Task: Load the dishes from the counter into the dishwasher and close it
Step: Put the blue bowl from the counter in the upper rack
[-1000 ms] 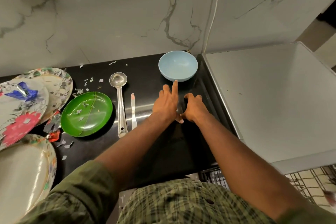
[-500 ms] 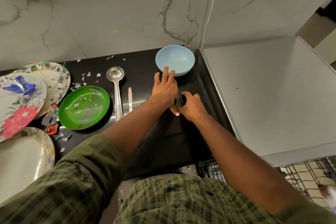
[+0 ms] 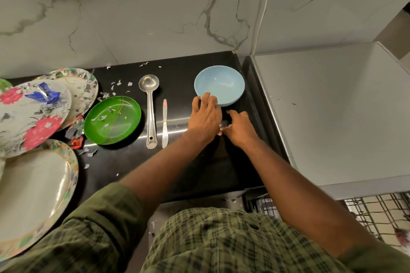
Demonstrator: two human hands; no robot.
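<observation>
Left hand (image 3: 205, 117) touches the blue bowl (image 3: 219, 85), fingers straight; ladle (image 3: 150, 108) and knife (image 3: 164, 123) lie leftward. Right hand (image 3: 240, 127), beside it, looks loosely curled, perhaps pinching something small between them.

1 head-worn camera looks steeply down from close above at the black counter (image 3: 124, 168), facing the marble wall (image 3: 142, 17).

I can read no text, label, brand or number anywhere in my view.
</observation>
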